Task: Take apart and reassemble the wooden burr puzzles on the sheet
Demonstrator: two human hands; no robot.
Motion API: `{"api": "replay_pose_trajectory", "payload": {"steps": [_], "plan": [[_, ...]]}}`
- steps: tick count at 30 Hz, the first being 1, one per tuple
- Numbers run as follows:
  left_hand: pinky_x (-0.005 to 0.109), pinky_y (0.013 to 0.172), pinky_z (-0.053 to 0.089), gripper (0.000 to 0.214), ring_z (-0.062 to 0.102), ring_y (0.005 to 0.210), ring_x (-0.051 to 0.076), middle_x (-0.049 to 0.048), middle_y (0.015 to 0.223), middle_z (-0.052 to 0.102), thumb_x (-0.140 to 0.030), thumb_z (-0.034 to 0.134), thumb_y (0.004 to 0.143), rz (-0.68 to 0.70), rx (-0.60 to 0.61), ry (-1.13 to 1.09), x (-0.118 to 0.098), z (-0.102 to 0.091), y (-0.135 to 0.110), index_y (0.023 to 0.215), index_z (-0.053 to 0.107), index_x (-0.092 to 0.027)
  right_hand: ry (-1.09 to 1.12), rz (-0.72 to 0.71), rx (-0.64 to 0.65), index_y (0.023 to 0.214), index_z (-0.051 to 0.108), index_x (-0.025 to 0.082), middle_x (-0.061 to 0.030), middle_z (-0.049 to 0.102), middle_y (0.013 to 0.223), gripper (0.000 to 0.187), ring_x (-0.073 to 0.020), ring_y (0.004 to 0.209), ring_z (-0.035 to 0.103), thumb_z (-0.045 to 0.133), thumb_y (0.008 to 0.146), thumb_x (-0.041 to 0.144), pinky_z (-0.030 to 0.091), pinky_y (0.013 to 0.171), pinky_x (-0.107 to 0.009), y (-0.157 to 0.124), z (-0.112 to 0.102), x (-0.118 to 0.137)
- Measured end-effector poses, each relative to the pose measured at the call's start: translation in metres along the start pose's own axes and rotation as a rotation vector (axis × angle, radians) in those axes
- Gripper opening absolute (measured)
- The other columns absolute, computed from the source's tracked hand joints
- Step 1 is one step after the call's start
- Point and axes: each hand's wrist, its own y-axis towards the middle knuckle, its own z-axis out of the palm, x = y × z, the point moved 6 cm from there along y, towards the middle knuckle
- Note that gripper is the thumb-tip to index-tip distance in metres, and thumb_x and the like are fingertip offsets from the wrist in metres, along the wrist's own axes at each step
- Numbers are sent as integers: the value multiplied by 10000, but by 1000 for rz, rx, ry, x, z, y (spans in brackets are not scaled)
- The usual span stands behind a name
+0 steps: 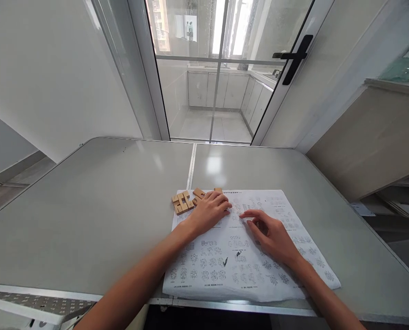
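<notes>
A large white sheet of paper (pixel 225 275), printed with small line diagrams and text, lies near the table's front edge. My left hand (pixel 211 208) rests palm down on its upper part, with the fingers lightly bent and pointing right. Beside that hand are notched wooden puzzle pieces (pixel 182 203), several of them grouped at the sheet's upper left corner. Another wooden piece (pixel 199 192) is partly covered by the hand, and one more (pixel 218 189) shows just beyond it. Over the sheet's right half is my right hand (pixel 269 233), its index finger stretched out and thumb apart, holding nothing.
The grey table (pixel 104 220) has a pale seam (pixel 192 166) running across it. Behind stands a glass door (pixel 197 91) with a black handle (pixel 295 57). A wooden shelf unit (pixel 372 137) borders the right side. A perforated white rack (pixel 35 302) is at lower left.
</notes>
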Motion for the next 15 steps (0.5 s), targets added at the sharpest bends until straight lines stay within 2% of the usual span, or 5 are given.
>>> {"api": "replay_pose_trajectory", "payload": {"steps": [4,10,15], "plan": [[438,1017,522,119,645,1129,242,59,1109,719,-198,563,1041,-59,-60,49,4,-2,0,1050,681,-201,8,-10,6,1226,681,249,-42,741,935,290,-169,658,573,519,1042,405,481,650,-312,0,-1,-1],[461,1034,517,104,637,1131,261,77,1159,719,-214,584,1019,-138,-86,86,6,-6,-2,1061,677,-192,-2,-21,0,1223,683,260,-37,749,931,280,-172,661,604,526,1038,399,501,658,-313,0,0,-2],[447,1015,517,111,645,1129,255,91,1155,716,-206,576,1020,-74,-82,50,-6,-11,0,1080,667,-185,6,-15,-4,1203,688,256,-23,726,871,266,-170,649,580,525,1041,389,486,645,-307,0,0,1]]}}
